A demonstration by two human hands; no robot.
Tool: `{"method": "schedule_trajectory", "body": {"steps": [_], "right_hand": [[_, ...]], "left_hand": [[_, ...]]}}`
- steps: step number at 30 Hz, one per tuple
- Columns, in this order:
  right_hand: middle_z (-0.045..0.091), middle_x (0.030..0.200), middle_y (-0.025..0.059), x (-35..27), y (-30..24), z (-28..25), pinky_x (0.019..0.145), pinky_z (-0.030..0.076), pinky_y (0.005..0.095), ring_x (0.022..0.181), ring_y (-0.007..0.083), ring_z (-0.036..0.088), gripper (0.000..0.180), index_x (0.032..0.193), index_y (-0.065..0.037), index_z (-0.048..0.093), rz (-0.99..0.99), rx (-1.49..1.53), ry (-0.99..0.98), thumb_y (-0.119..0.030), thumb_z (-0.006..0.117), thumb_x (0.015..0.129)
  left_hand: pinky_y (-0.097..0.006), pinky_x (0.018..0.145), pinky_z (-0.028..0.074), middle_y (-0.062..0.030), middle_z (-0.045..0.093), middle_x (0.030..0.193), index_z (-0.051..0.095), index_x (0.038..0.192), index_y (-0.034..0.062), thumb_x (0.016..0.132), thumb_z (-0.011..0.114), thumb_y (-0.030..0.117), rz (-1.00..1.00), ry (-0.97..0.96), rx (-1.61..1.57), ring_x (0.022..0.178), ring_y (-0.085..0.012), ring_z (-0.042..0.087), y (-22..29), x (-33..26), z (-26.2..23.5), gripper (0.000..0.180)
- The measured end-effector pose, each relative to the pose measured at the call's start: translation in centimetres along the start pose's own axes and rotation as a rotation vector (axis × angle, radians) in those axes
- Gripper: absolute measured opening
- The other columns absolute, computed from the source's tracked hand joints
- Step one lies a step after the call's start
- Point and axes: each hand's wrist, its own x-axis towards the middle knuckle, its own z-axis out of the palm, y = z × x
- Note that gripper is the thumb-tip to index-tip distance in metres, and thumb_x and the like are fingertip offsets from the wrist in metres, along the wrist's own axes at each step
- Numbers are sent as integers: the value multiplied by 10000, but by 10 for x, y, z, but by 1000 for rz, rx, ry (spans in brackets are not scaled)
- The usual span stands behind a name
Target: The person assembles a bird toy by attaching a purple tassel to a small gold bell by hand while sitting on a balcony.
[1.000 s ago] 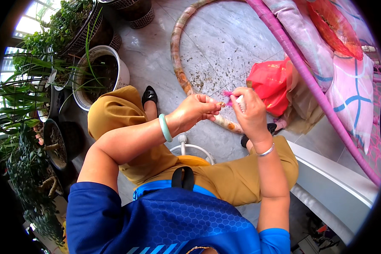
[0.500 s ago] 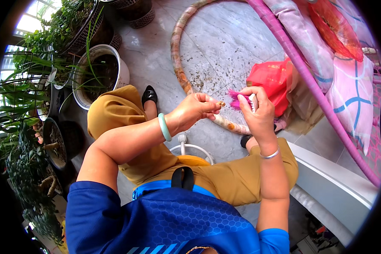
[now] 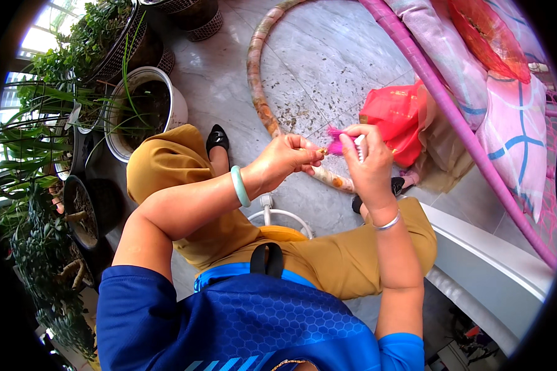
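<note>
Between thumb and fingertips, my left hand (image 3: 291, 156) pinches a small yellow-brown lump (image 3: 322, 151), too small to name. A pale green bangle circles that wrist. My right hand (image 3: 370, 164) is closed round a small brush (image 3: 336, 143) with bright pink-purple bristles and a white body, most of it covered by my fingers. The bristle tips reach close to the lump; whether they touch it I cannot tell. Both hands are held up in front of me, above the floor.
A large wrapped hoop (image 3: 258, 80) lies on the grey tiles, with dark crumbs (image 3: 303, 105) scattered inside. Red bags (image 3: 393, 120) and a pink hoop (image 3: 442, 99) with cushions (image 3: 513, 142) are at the right. Potted plants, including a white pot (image 3: 181, 110), line the left.
My right hand has moved left, bringing the brush bristles closer to the lump. My left hand stays nearly in place, still pinching it.
</note>
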Motion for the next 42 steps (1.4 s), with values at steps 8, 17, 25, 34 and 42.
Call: {"method": "schedule_trajectory", "body": {"steps": [8, 17, 25, 34, 42], "right_hand": [[393, 558, 6, -10, 0, 3, 441, 293, 236, 496, 46, 343, 133, 860, -57, 543, 105, 126, -127, -45, 651, 783], [458, 632, -27, 2, 12, -9, 482, 306, 214, 539, 43, 338, 134, 871, -46, 542, 187, 185, 55, -41, 649, 791], [382, 612, -54, -6, 15, -2, 479, 284, 212, 552, 29, 315, 115, 855, -50, 544, 244, 316, 24, -66, 644, 800], [402, 574, -7, -8, 4, -3, 473, 325, 246, 506, 75, 356, 133, 872, -51, 538, 186, 160, -100, -73, 647, 799], [591, 792, 76, -14, 0, 2, 559, 438, 298, 576, 180, 532, 156, 892, -43, 528, -57, 183, -153, -46, 644, 789]], "left_hand": [[-246, 675, 488, -52, 629, 803, 600, 843, 30, 845, 629, 131, 18, -10, -47, 716, -113, 590, -6, 2, -5, 105], [-246, 676, 495, -65, 635, 824, 566, 869, 37, 846, 626, 110, 37, -48, 0, 736, -118, 599, -1, 1, -3, 97], [-266, 686, 509, -68, 630, 852, 534, 917, 22, 844, 632, 104, 146, -110, 90, 765, -114, 601, 1, -1, 1, 147], [-252, 658, 503, -47, 612, 837, 549, 931, 16, 845, 627, 88, 200, -35, 120, 727, -102, 587, -2, 1, 3, 136], [-228, 609, 470, -49, 613, 845, 551, 918, 8, 843, 629, 86, 230, 67, 183, 655, -82, 540, -5, 4, 3, 133]]}}
